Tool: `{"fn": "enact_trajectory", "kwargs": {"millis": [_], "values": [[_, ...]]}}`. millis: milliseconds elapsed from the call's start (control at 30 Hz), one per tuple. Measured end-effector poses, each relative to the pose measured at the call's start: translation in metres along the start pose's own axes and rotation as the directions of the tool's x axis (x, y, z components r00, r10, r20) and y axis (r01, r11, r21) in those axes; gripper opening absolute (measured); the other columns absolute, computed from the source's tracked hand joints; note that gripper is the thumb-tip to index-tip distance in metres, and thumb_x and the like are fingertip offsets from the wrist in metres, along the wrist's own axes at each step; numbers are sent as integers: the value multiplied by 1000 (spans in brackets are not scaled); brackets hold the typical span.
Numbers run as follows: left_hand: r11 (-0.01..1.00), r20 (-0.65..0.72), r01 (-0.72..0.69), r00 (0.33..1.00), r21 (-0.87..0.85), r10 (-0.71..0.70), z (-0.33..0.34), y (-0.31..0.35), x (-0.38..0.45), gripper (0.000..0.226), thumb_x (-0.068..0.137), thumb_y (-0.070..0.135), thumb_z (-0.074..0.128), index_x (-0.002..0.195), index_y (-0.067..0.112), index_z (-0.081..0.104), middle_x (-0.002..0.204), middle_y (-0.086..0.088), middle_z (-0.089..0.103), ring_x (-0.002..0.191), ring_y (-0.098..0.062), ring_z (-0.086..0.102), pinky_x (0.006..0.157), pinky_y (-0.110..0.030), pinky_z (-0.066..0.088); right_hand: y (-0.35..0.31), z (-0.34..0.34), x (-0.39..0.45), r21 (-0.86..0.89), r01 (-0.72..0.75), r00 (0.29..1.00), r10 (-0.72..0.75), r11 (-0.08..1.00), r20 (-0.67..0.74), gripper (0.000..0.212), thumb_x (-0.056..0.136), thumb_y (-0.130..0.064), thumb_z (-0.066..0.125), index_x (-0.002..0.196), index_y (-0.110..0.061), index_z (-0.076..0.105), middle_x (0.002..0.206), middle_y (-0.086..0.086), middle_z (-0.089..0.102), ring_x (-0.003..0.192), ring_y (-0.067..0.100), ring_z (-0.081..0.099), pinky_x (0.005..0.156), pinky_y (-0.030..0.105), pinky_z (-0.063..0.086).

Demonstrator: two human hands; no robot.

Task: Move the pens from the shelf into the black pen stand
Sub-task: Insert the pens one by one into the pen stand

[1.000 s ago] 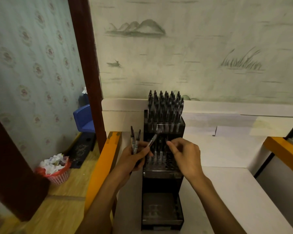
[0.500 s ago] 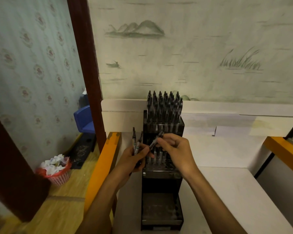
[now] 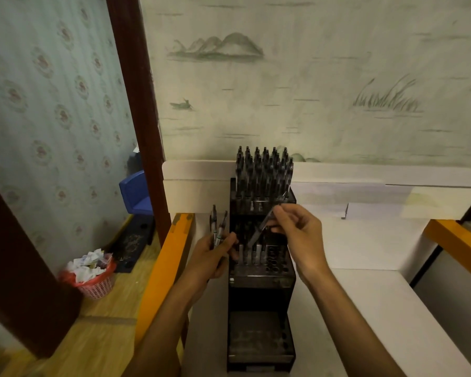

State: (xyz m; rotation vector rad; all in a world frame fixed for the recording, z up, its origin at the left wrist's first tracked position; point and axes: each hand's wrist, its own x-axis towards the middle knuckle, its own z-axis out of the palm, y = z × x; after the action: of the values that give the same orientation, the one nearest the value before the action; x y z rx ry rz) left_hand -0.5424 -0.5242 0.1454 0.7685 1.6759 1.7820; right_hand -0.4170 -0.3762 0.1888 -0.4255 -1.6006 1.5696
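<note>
Now right hand (image 3: pixel 299 235) pinching pen (image 3: pixel 259 232) into stand (image 3: pixel 261 276), left hand (image 3: pixel 212 257) still gripping pens (image 3: pixel 218 227)

The pen stand (image 3: pixel 261 278) looks like black, slightly glossy plastic. The counter (image 3: pixel 370 308) is smooth and matt white. The floor (image 3: pixel 93 330) looks wooden, and the red basket (image 3: pixel 94 285) holds crumpled paper.
</note>
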Motion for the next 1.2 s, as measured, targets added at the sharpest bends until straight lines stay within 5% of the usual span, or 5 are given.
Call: {"fn": "enact_trajectory", "kwargs": {"millis": [100,233,567,900,1200], "values": [[995,-6,-10,1000,-104,10,-2,1,1,26,96,31,58,71,21,60,51,2,41,37,-9,31,37,-23,23,0,-13,5,-171,74,995,-84,983,-53,15,93,-24,65,106,-16,68,88,1,73,85,15,70,77,25,57],[988,56,-54,996,-147,63,-3,3,0,46,101,21,51,55,26,49,49,4,34,39,-9,28,41,-23,23,7,-22,4,-418,150,982,-184,896,-42,16,93,-29,64,108,-24,68,91,-11,69,87,3,66,76,14,53],[974,93,-81,990,-211,102,-9,-6,6,10,84,24,52,85,15,48,67,-2,42,46,-11,31,42,-21,29,24,-21,1,-537,191,973,-230,822,-6,21,92,-26,65,112,-19,69,91,-23,62,90,-9,60,74,3,46],[988,23,-131,991,-78,133,-3,-2,4,22,104,17,44,120,12,57,62,3,41,49,-8,35,46,-21,29,36,-22,3,-633,224,968,-244,741,56,25,94,-26,63,116,-16,70,99,-14,65,84,-12,57,78,-1,41],[981,46,-91,994,-170,100,-9,-4,6,14,96,27,52,95,14,49,70,-2,45,48,-9,34,42,-20,28,47,-23,-1,-683,180,982,-167,708,86,24,94,-27,63,114,-16,71,105,-5,72,86,-4,59,75,-1,39]]}}
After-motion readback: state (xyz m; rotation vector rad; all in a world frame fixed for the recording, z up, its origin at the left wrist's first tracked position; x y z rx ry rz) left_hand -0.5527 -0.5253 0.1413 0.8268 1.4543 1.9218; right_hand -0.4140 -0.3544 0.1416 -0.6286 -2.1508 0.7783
